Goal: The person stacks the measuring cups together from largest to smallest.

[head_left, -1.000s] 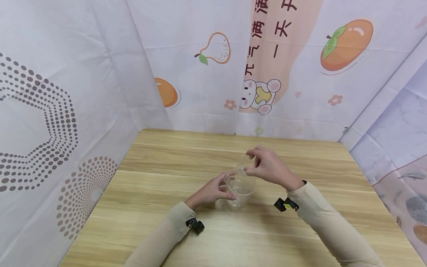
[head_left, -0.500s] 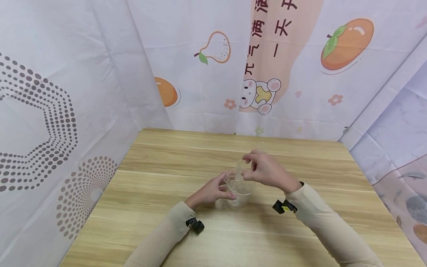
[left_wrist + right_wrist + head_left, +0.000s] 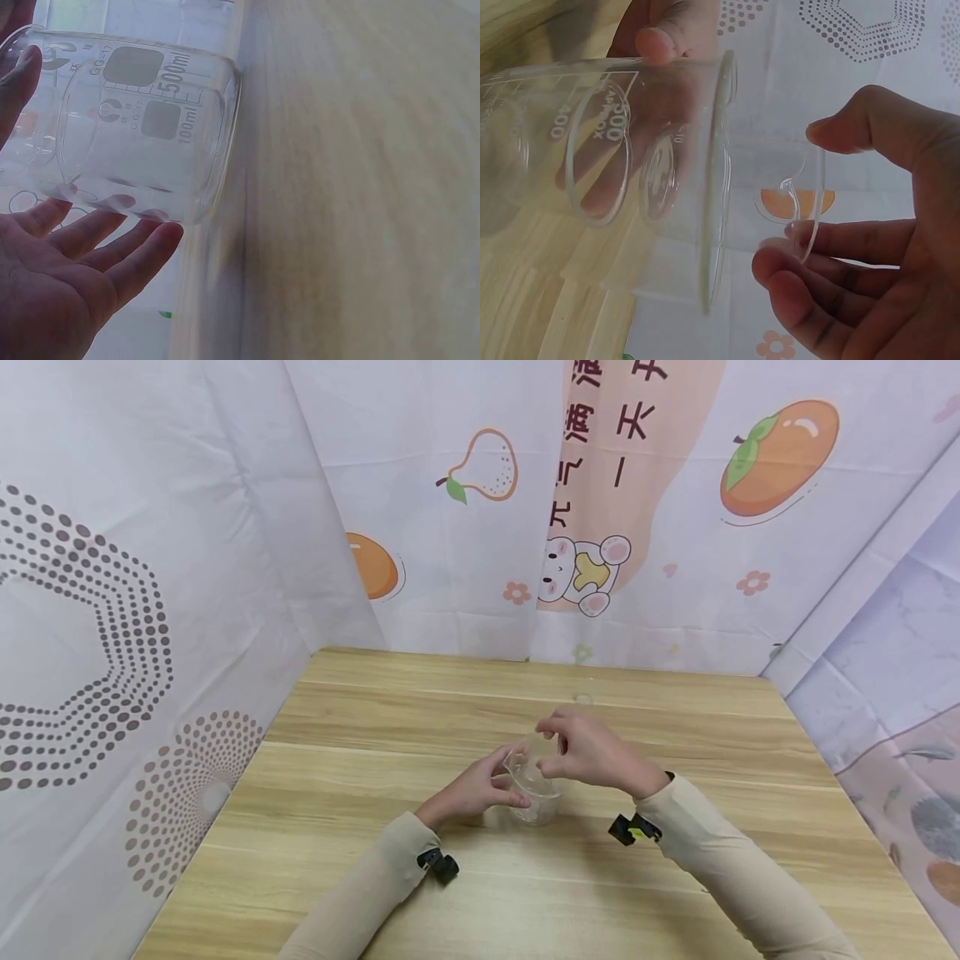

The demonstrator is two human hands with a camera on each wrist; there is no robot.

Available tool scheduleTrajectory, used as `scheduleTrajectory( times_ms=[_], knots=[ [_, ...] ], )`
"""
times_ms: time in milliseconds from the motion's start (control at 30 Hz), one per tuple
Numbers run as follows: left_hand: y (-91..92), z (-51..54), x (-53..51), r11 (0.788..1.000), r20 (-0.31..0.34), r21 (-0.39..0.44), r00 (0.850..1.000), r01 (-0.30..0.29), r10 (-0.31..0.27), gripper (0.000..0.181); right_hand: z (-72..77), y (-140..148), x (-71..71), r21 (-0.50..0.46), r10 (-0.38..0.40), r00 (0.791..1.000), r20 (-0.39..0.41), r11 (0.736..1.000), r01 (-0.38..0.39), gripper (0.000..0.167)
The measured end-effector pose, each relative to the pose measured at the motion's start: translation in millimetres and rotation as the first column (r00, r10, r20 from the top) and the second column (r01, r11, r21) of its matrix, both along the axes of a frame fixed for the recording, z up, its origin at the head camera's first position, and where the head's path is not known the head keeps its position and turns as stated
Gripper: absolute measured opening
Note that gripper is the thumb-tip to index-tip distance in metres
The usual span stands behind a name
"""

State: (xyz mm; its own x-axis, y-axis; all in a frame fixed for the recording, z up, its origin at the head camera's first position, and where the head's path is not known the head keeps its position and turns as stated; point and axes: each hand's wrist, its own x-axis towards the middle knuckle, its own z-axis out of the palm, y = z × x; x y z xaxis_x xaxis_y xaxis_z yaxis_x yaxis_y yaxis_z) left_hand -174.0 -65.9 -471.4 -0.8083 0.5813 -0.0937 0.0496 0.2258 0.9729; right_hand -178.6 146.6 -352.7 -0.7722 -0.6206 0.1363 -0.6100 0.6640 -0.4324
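Observation:
On the table (image 3: 360, 852), a clear glass beaker (image 3: 540, 810) marked 500ml stands in my left hand (image 3: 474, 789). The left wrist view shows the thumb on one side of this beaker (image 3: 135, 64) and the fingers on the other, with a 100ml beaker (image 3: 161, 120) inside it. My right hand (image 3: 596, 752) is over the mouth. In the right wrist view, its thumb and fingers pinch the rim of another clear vessel (image 3: 815, 202) at the large beaker's rim (image 3: 721, 247). How deep this vessel reaches is hard to tell.
Beyond my right hand, a small clear round thing (image 3: 583, 699) is on the table, too faint to identify. A printed white curtain (image 3: 450, 568) hangs behind the table's far edge, and more patterned cloth hangs at the left and right.
My right hand has moved left and toward me, bringing the pinched clear vessel lower over the large beaker's mouth. My left hand has stayed in place around the beaker.

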Motion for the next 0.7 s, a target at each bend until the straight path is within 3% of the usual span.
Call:
scheduleTrajectory(
  times_ms=[700],
  knots=[
    [-0.6, -0.2, 1.2, 1.000, -0.006, -0.018, 1.000, -0.006, 0.006, 0.079, -15.5, -5.6, 2.2, 0.080, 0.052, 0.996, 0.072, 0.995, -0.058, 0.042]
  ],
)
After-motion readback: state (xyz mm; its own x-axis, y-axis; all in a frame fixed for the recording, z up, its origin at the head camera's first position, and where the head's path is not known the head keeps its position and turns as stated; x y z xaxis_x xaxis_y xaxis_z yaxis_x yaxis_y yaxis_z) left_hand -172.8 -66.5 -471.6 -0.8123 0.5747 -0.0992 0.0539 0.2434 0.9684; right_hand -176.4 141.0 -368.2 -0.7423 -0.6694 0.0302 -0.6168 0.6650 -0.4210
